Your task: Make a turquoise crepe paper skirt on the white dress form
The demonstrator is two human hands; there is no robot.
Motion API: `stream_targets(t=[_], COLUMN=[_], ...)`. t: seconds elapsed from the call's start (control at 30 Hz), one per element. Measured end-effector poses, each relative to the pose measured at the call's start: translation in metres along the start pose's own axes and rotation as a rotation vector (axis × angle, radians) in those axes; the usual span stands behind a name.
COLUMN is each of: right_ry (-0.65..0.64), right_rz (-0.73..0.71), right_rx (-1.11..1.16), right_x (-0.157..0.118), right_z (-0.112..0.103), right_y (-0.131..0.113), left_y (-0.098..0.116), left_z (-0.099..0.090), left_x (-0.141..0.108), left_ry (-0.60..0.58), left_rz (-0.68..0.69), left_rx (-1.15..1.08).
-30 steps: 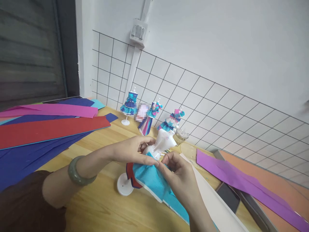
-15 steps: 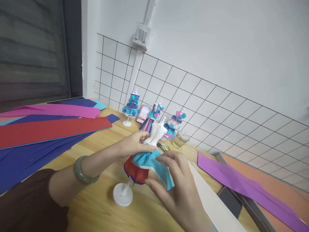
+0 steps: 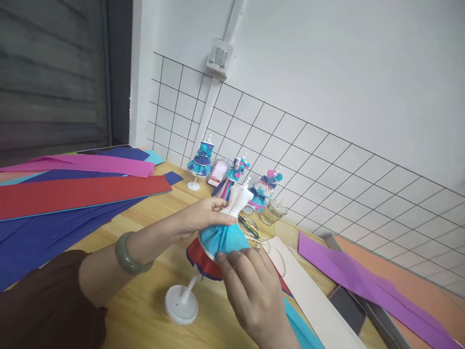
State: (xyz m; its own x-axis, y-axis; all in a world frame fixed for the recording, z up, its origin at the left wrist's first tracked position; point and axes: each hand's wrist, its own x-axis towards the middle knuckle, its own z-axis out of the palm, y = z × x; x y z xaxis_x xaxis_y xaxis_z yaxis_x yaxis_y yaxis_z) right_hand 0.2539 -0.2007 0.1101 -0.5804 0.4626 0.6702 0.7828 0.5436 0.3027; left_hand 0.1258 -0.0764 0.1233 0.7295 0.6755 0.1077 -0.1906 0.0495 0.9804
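Observation:
A small white dress form (image 3: 239, 199) leans at a tilt, its round base (image 3: 181, 306) towards me. It wears a turquoise crepe-paper skirt layer (image 3: 223, 238) with a white edge, over a red skirt layer (image 3: 209, 264) edged in dark blue. My left hand (image 3: 205, 215) is wrapped round the waist, its thumb pressing the top of the turquoise layer. Lower down, my right hand (image 3: 254, 291) has its fingers closed on the turquoise layer near the white edge. The exact fingertip grip is partly hidden behind the hand.
Behind stand several dressed forms, including a blue one (image 3: 201, 157), and a glass of liquid (image 3: 273, 212). Scissors (image 3: 250, 228) lie nearby. Red paper (image 3: 87, 196) spreads at left; a white sheet (image 3: 308, 286), a phone (image 3: 345, 308) and purple paper (image 3: 348, 271) lie at right.
My right hand has moved left and its fingers have closed on the turquoise layer, which now lies flatter over the red one. The dress form's base has tilted slightly towards me.

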Motion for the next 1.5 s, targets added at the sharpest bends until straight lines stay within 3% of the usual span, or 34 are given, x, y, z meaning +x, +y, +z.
stream_targets(t=[0.2,0.3,0.37,0.43,0.53,0.63,0.83,1.13,1.5], right_ry=[-0.09,-0.041,0.044,0.07,-0.099,-0.283,-0.292,-0.332,-0.345], right_rz=[0.004,0.055,0.195,0.426,0.765,0.902,0.975,0.868,0.821], right_rx=[0.017,0.151,0.279,0.381,0.586,0.829,0.995,0.659,0.632], right_x=[-0.002,-0.005,-0.007,-0.008,-0.008,-0.007,-0.009,-0.006,-0.005], right_z=[0.005,0.002,-0.001,-0.004,-0.006,-0.006,-0.004,-0.009,-0.012], right_y=[0.002,0.007,0.014,0.023,0.033,0.038,0.036,0.027,0.024], left_y=[0.004,0.003,0.003,0.004,0.003,-0.001,-0.009,-0.024,-0.02], left_z=[-0.001,-0.005,-0.009,-0.011,-0.011,-0.012,-0.016,-0.024,-0.021], left_x=[-0.001,-0.001,-0.001,-0.002,-0.002,-0.001,0.004,0.013,0.009], left_ry=[-0.002,-0.058,-0.12,-0.206,-0.334,-0.383,-0.408,-0.417,-0.425], left_rz=[0.009,0.03,0.05,0.086,0.141,0.16,0.154,0.166,0.169], left_rx=[0.045,0.089,0.129,0.164,0.144,0.106,0.175,0.22,0.307])
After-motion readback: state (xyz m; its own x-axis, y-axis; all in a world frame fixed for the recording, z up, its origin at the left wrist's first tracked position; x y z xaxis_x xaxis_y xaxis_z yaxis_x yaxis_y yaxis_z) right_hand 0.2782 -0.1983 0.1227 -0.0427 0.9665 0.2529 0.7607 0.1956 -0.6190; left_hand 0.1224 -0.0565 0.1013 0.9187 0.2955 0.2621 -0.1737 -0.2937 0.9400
